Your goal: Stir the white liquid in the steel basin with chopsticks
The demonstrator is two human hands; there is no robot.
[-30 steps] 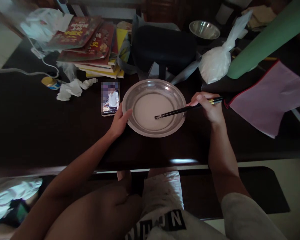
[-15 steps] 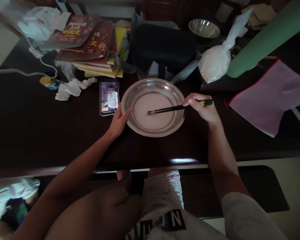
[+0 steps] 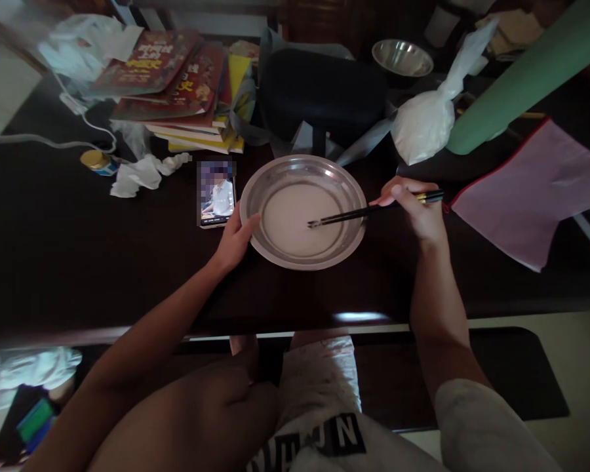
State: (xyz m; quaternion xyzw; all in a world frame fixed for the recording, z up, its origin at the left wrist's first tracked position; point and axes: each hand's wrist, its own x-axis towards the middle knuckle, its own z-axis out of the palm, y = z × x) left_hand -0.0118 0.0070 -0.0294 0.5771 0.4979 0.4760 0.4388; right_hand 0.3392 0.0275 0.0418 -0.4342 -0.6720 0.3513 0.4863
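Observation:
A wide metal basin [image 3: 347, 252] sits on the dark table in front of me. Milky white liquid [image 3: 295, 223] covers its bottom. My left hand [image 3: 236, 236] grips the basin's left rim, thumb over the edge and fingers around the outside. In my right hand [image 3: 417, 203] is a pair of black chopsticks [image 3: 351, 214] with gold bands near the top. The chopsticks reach over the right rim, and their tips touch the liquid near the middle of the basin. Just left of the basin lies a phone [image 3: 217, 196] with a lit screen.
Stacked books [image 3: 177, 98] and a dark case [image 3: 322, 92] stand behind. A tied bag of white powder [image 3: 423, 128], a green roll [image 3: 526, 82] and a pink cloth pouch [image 3: 526, 196] are to the right. Crumpled tissue [image 3: 137, 176] and a small jar [image 3: 98, 162] lie left.
My right hand has moved to the right with the chopsticks, drawing their tips rightward through the liquid. My left hand keeps its hold on the basin's rim.

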